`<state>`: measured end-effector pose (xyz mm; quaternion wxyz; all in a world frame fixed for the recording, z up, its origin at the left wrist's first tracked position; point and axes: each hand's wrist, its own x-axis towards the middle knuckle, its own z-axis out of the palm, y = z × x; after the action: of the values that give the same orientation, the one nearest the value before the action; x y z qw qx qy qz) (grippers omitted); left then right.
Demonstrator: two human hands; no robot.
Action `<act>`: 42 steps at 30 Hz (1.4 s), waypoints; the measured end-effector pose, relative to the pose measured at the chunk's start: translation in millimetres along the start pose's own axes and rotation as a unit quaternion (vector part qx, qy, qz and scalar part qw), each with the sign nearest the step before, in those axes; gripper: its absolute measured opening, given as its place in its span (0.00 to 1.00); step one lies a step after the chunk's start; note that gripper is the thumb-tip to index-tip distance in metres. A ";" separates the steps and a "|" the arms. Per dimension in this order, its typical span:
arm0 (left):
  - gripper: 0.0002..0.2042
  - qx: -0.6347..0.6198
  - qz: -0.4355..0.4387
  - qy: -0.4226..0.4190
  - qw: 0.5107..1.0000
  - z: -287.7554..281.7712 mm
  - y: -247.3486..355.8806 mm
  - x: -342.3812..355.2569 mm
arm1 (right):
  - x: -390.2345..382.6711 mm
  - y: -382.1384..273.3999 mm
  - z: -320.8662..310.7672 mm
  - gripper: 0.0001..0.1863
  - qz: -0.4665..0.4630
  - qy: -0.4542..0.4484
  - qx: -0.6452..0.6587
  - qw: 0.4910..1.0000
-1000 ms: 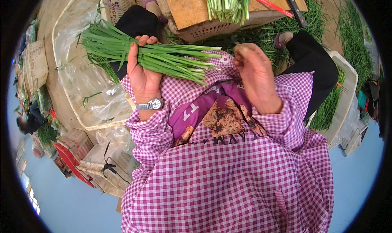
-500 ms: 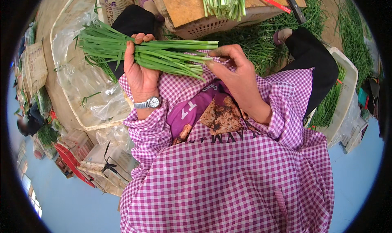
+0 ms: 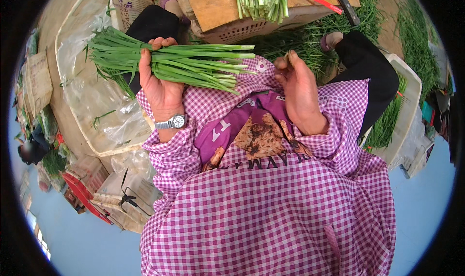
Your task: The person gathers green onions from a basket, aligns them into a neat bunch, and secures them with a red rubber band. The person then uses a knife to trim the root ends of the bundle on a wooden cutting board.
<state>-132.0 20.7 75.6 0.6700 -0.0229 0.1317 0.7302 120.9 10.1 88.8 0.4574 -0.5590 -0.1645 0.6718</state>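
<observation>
Above the lap, at L of centre: a bunch of green stalks (image 3: 203, 65), lying roughly level, pale cut ends to R, leafy tips to L. This is the item in work.

L hand (image 3: 163, 94): fingers and thumb closed round the bunch, firm hold. R hand (image 3: 304, 94): raised just beyond the pale ends, clear of the bunch; fingers half curled, tips close tog. Whether a scrap is pinched there, can't tell.

Progress, as judged: bunch in hand is gathered, ends fairly but not fully even; no band seen on it, though the L hand hides part. Sorting thus looks part done, tying apparently outstanding.

Done elsewhere: tied greens (image 3: 386, 123) w/ red bands, in the R crate (image 3: 414, 94). A further bunch on the board (image 3: 208, 7), ends toward the person (image 3: 261, 5); tie n/v, status unconfirmed. Red strip (image 3: 317, 0) and knife (image 3: 349, 9) beside it, neither in use.

Remaining stock: loose greens (image 3: 310, 43) on the floor beyond the R hand, qty considerable, no bands obs. L crate (image 3: 136, 5) lined w/ clear plastic (image 3: 92, 106).
</observation>
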 end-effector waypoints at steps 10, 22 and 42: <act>0.12 0.014 -0.019 0.024 0.999 4.3 2.4 3.1 | 24.0 14.0 103.2 0.18 0.093 -0.044 0.211 0.972; 0.08 0.073 -0.006 0.091 0.993 1.6 -2.1 2.3 | -7.0 -37.5 27.6 0.07 -0.144 -0.085 -0.290 0.942; 0.05 0.127 0.031 0.177 0.975 9.5 -8.2 10.9 | -27.3 -10.0 22.4 0.06 -0.219 -0.153 -0.369 0.890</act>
<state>-123.7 34.0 81.2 0.6103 -0.0625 0.3408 0.7123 103.9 0.1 119.7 0.3232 -0.5271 -0.5870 0.5226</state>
